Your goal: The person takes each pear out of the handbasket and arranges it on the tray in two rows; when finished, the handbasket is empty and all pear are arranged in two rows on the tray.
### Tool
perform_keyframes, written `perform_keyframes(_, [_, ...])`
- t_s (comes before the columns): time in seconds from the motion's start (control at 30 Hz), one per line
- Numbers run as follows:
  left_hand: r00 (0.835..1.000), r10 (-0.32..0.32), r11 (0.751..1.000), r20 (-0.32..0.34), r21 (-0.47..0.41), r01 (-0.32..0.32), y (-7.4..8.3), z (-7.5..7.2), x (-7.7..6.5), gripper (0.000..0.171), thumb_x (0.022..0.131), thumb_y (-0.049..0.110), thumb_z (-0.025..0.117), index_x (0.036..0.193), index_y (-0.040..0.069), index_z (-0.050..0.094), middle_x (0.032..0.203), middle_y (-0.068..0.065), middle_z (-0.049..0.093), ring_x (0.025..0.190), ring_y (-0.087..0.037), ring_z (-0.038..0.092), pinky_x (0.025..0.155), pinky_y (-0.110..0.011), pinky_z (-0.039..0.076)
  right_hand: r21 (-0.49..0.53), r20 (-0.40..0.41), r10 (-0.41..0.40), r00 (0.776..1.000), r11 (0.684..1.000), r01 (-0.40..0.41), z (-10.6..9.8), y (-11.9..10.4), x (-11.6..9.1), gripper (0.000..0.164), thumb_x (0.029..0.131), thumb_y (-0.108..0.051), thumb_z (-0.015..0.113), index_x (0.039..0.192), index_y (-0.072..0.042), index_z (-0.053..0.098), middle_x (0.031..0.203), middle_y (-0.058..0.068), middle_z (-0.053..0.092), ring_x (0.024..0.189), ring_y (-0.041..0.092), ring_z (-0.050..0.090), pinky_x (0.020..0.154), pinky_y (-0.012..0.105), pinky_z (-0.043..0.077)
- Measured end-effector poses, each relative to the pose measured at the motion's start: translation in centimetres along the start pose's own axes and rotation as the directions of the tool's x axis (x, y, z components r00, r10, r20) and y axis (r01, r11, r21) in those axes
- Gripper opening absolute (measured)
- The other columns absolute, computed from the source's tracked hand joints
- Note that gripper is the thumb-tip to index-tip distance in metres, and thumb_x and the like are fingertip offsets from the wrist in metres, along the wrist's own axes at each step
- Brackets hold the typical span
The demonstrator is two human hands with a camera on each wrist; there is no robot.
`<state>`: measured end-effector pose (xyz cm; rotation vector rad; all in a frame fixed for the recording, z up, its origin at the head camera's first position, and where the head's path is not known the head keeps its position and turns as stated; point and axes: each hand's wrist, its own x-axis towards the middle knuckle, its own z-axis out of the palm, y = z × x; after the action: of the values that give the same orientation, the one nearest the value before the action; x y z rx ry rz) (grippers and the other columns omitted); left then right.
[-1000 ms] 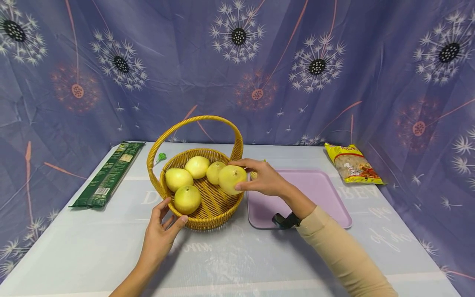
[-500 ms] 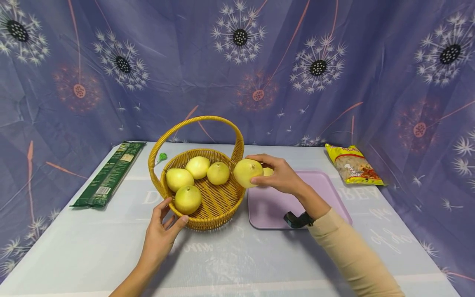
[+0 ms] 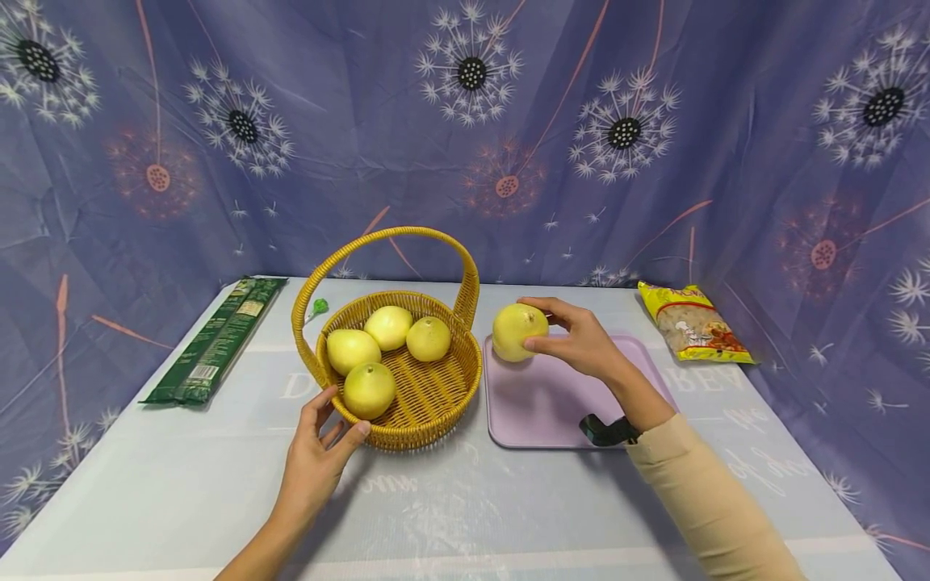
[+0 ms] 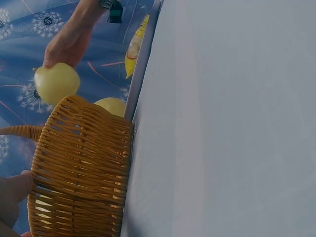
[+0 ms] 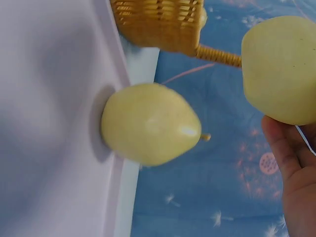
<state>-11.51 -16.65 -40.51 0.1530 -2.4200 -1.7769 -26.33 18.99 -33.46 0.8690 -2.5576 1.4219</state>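
Note:
My right hand grips a yellow-green pear between thumb and fingers, raised over the left back part of the lilac tray. Another pear stands stem up on that tray in the right wrist view; in the head view it is hidden behind the held one. My left hand holds the near left rim of the wicker basket, its thumb at the front and its fingertips farther round the side. Several pears lie in the basket, mostly toward its left and back.
A long green packet lies at the table's left. Behind the basket is a small green-topped item. A yellow bag lies at the back right. The basket's tall handle arches above it, before a dandelion-patterned curtain.
My right hand has carried its pear from above the basket's right side rightward to over the tray. My left hand and the basket have stayed put.

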Motion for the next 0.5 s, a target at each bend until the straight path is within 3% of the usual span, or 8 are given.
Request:
perform_keyframes(0.23, [1.000,-0.010,1.000,0.008,0.003,0.010,0.0,0.0,0.0,0.080,0.087,0.034,0.068,0.148,0.013,0.021,0.156,-0.015,0.019,0.144,-0.029,0.026,0.110,-0.037,0.036,-0.032,-0.043,0.065,0.997,0.997,-0.066,-1.0,1.9,-0.7,0.058,0.080,-0.029,0.076,0.133,-0.023,0.054,0.132,0.002,0.058,0.110,0.019,0.057,0.089,0.017,0.049])
perform_keyframes(0.5, [1.000,0.000,1.000,0.007,0.000,0.000,0.0,0.0,0.0,0.080,0.087,0.033,0.068,0.148,0.011,0.021,0.156,-0.015,0.020,0.144,-0.029,0.025,0.110,-0.037,0.035,-0.063,-0.082,0.116,0.990,0.991,-0.121,-2.0,3.5,-1.1,0.060,0.080,-0.035,0.075,0.135,-0.023,0.053,0.133,0.003,0.057,0.108,0.021,0.058,0.085,0.020,0.051])
